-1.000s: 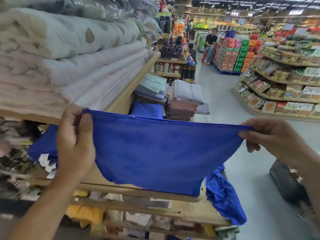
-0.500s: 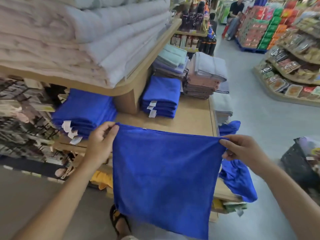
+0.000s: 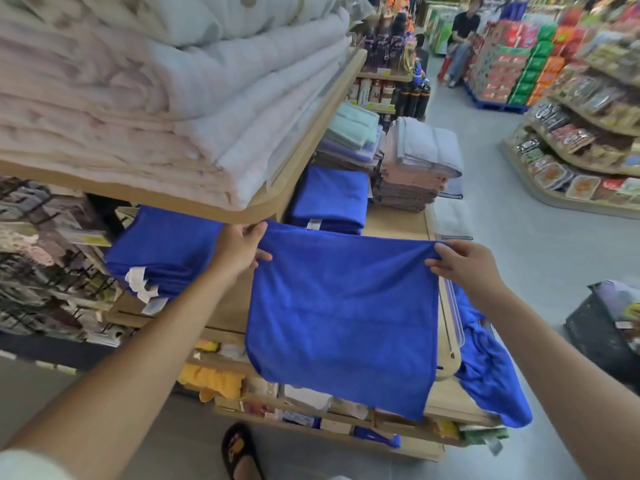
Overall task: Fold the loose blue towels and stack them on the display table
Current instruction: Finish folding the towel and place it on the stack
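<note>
A person's left hand (image 3: 239, 249) and right hand (image 3: 460, 263) hold a blue towel (image 3: 343, 313) by its top corners, fingers (image 3: 436, 263) pinched on the hem, the cloth draped over the near edge of the wooden surface (image 3: 398, 223). By the look of it the job is partly done: a loose towel (image 3: 491, 386) still droops off the right edge, while the left stack (image 3: 162, 251) and far stack (image 3: 330, 199) lie folded beyond. Half a second earlier the held towel hung nearer the person, its top edge barely reaching the surface.

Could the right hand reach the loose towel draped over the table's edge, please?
Probably, once freed: the loose towel hangs unobstructed just below the right hand, whose fingers pinch the held towel.
</note>
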{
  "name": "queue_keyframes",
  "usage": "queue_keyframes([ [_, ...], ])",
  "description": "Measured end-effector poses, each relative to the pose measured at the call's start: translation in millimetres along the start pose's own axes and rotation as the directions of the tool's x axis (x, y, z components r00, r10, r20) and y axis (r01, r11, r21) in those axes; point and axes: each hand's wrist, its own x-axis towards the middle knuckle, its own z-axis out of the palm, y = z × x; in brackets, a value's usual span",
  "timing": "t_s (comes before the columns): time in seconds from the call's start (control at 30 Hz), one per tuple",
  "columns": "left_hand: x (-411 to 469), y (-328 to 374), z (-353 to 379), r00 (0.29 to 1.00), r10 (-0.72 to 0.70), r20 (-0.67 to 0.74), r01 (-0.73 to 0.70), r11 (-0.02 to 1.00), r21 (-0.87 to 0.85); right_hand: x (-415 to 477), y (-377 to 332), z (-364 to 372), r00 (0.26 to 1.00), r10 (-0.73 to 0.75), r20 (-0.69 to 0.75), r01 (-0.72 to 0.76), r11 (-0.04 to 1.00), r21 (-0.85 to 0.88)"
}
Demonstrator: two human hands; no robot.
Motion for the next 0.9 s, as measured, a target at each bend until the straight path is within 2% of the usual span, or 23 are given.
queue_keyframes([
  [0.1,33.4,-3.5,17.0,0.995,-0.088,0.038,0.09,0.994,-0.055,32.2,2.3,18.3,0.998,0.018,-0.053,-0.018,1.0,-0.007],
  [0.17,46.7,-11.4,27.4,0.989,-0.133,0.065,0.136,0.99,-0.042,50.0,13.8,32.3,0.996,0.048,-0.076,-0.051,0.998,-0.036],
  [0.23,49.6,-21.7,34.9,0.989,-0.122,0.089,0.121,0.993,0.014,59.8,31.7,47.0,0.991,0.105,-0.083,-0.111,0.991,-0.073],
  [0.3,43.3,-30.7,37.0,0.988,-0.106,0.114,0.094,0.99,0.107,62.0,49.2,58.5,0.986,0.149,-0.081,-0.162,0.969,-0.184],
  [0.37,31.9,-37.3,32.7,0.988,-0.094,0.125,0.079,0.99,0.12,57.6,59.0,62.4,0.989,0.122,-0.086,-0.142,0.941,-0.307],
  [0.47,-5.7,-45.6,11.5,0.992,-0.055,0.111,0.052,0.998,0.027,45.5,62.3,62.5,0.996,-0.003,-0.086,-0.029,0.927,-0.374],
  [0.53,-45.9,-58.8,-10.6,0.985,-0.08,0.152,0.088,0.995,-0.045,28.3,69.7,64.0,0.988,-0.149,-0.032,0.113,0.854,-0.508],
  [0.63,-105.1,-92.4,-35.8,0.957,-0.238,0.166,0.246,0.969,-0.024,-20.8,89.8,73.2,0.929,-0.268,0.255,0.37,0.692,-0.62],
  [0.7,-129.9,-120.8,-38.5,0.907,-0.41,0.1,0.403,0.911,0.084,-51.2,102.3,80.9,0.846,-0.294,0.445,0.531,0.537,-0.655],
  [0.77,-144.9,-145.6,-33.9,0.818,-0.568,0.092,0.549,0.818,0.171,-66.7,113.4,87.2,0.79,-0.275,0.547,0.612,0.376,-0.696],
  [0.83,-153.2,-160.1,-25.1,0.676,-0.714,0.184,0.715,0.695,0.071,-72.4,119.1,91.4,0.797,-0.218,0.563,0.603,0.249,-0.757],
  [0.9,-157.2,-164.0,-16.6,0.512,-0.769,0.382,0.851,0.514,-0.106,-73.0,121.6,92.3,0.803,-0.217,0.555,0.593,0.195,-0.781],
])
